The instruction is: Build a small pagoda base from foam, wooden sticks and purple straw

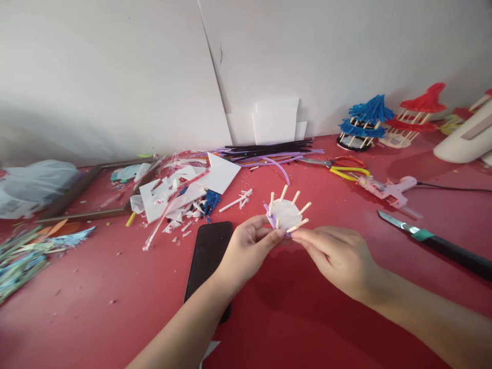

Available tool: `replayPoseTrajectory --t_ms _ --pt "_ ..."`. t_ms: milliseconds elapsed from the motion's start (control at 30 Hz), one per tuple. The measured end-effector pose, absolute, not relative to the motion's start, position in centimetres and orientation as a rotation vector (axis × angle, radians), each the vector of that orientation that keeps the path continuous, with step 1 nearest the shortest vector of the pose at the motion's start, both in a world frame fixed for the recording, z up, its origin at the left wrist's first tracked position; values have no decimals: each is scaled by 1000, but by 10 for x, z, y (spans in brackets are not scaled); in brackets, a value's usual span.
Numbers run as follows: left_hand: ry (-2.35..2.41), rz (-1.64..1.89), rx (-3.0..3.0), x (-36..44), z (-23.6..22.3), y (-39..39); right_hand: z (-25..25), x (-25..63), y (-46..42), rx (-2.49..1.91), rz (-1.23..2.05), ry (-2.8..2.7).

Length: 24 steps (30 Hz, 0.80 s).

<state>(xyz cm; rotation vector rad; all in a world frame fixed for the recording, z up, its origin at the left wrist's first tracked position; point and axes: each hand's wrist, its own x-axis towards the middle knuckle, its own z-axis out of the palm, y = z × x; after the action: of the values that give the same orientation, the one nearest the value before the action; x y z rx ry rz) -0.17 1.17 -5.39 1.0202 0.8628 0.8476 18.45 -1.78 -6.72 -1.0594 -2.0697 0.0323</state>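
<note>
Between my hands is a small round white disc [286, 214] with several short pale wooden sticks standing up around its rim. A purple pipe cleaner [270, 217] runs along the disc's left and near edge. My left hand [251, 243] pinches the near left edge, thumb on top. At the near right edge, the fingertips of my right hand [338, 256] are pressed together; they appear to grip the purple pipe cleaner, though its end is hidden by the fingers. The disc is held above the red table [154, 307].
A black phone [207, 251] lies by my left forearm. Rightward are a utility knife [434, 241], a pink glue gun [388, 189], pliers [346, 169] and blue [367, 123] and red [417, 113] roofed models. White scraps [172, 197] lie left; black pipe cleaners [265, 151] lie behind.
</note>
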Motion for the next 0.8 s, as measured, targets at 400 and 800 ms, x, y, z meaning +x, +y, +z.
replayPoseTrajectory --t_ms 400,800 --pt "873 789 1055 -5 -53 12 -65 193 -14 -1175 273 -1858" --pt "743 766 1095 -7 -53 10 -58 191 -15 -1085 805 -1730"
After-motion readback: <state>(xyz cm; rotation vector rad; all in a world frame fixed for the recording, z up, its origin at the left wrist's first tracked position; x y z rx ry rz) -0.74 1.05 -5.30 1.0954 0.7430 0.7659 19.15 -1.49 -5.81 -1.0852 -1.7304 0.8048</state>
